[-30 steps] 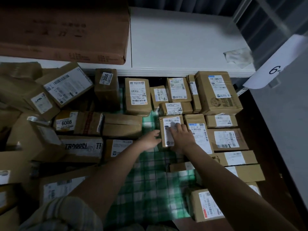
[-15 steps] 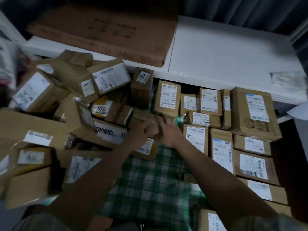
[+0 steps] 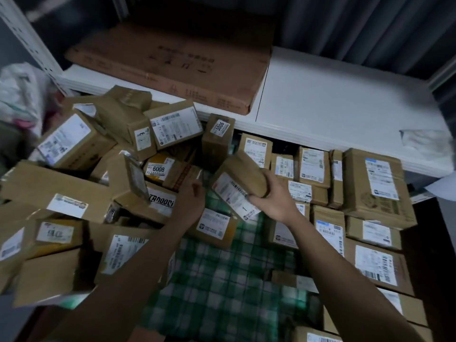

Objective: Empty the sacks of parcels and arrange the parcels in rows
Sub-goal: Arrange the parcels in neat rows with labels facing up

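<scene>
Lifted since half a second ago, a small brown parcel [image 3: 240, 180] now sits tilted in the air above the green checked cloth [image 3: 217, 280], where before both hands met low at the edge of the pile. The right hand [image 3: 272, 198] grips it at its near end, fingers [image 3: 267, 177] curled over the top face and thumb under the white label (a printed "1" shows near the label's lower corner). The left hand [image 3: 191, 197] is just beside it, by the box printed with large dark letters [image 3: 160, 202]; its fingers curl loosely and I cannot tell whether they hold anything.

Right of the raised parcel, labelled boxes lie face up in neat rows [image 3: 365, 213] running toward the near edge of the view. Left of it, a loose heap of boxes [image 3: 81, 174] lies at all angles, among them one marked 6008 [image 3: 158, 169] and an upright one marked 3006 [image 3: 218, 137]. Behind everything runs a white shelf [image 3: 333, 104] carrying a big flat brown carton [image 3: 177, 67]. A pale bundle, blurred, sits at the far left [image 3: 17, 95].
</scene>
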